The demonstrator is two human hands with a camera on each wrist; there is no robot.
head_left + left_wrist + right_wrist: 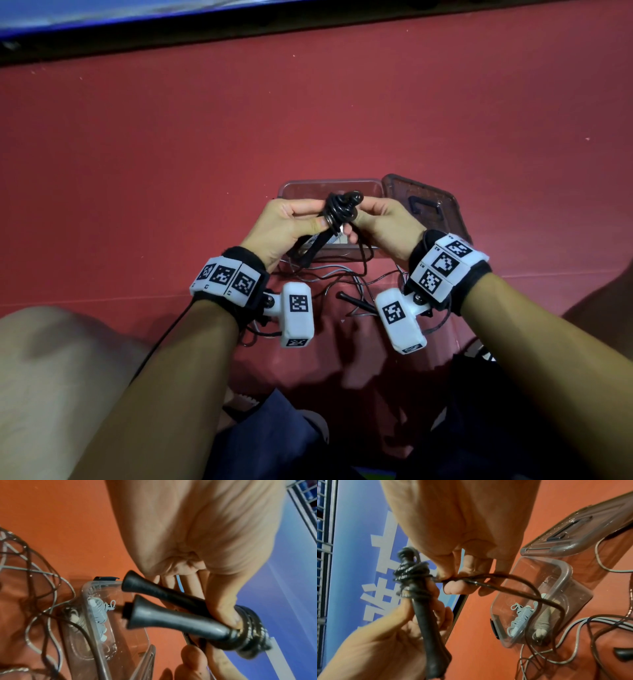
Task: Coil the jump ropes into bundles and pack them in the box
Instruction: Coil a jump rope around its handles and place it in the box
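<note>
With the black handles (171,609) gripped by the left hand (284,226) and the cord (505,582) pinched by the right hand (380,219), the wraps (412,574) could have been loosened by slack from the floor tangle (342,277).

- Black jump rope (337,214): two flared black handles (164,609) held side by side, above the box's near edge; dark cord wound in several tight turns around their narrow ends (412,574); the unwound remainder (513,586) trails down to the red floor in front of the box.
- Box (291,188): clear plastic, rectangular with rounded corners, open, standing on the red floor.
- Bundled ropes in the box: one pale blue-grey coil (520,616) and one whitish coil (542,618), lying side by side on the bottom.
- Loose ropes (342,277): grey and dark cords tangled on the floor at the box's near side, with one black handle (352,299) among them.
</note>
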